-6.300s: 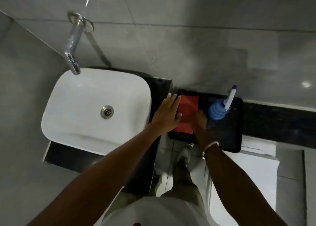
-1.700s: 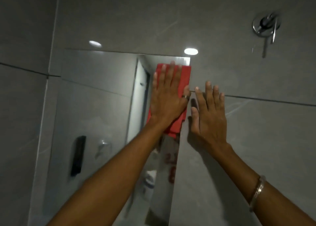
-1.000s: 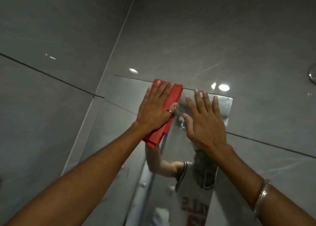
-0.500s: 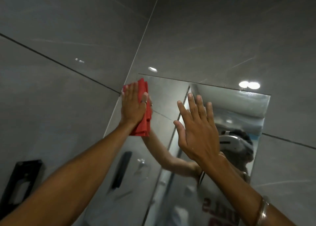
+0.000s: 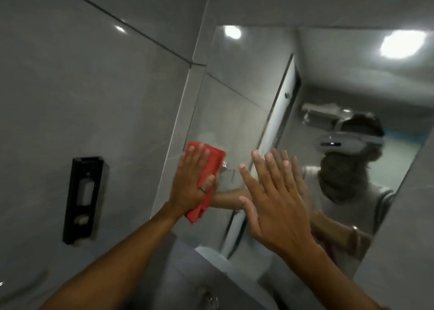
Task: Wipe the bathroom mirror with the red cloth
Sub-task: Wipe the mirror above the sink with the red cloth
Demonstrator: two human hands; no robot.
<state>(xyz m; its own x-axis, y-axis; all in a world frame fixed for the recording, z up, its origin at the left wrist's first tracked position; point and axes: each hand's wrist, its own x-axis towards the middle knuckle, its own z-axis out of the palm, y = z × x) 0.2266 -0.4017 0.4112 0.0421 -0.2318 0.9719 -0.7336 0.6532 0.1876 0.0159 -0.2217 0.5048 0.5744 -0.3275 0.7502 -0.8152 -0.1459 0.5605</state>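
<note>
The bathroom mirror [image 5: 234, 93] hangs on the grey tiled wall and fills the right half of the view. My left hand [image 5: 191, 180] lies flat on the folded red cloth [image 5: 212, 166] and presses it against the glass near the mirror's left edge, at mid height. My right hand [image 5: 274, 197] is raised with its fingers spread, palm toward the mirror's middle; whether it touches the glass I cannot tell. It holds nothing. The mirror reflects a person with a headset and both arms.
A black wall dispenser [image 5: 82, 199] is fixed to the left wall tiles. The white basin's rim [image 5: 211, 254] shows below the mirror. Ceiling lights glare in the glass at the top right [image 5: 401, 43].
My left hand has slid the red cloth down the mirror's left edge from near the top corner. My right hand stays raised beside it, and the view has tilted downward.
</note>
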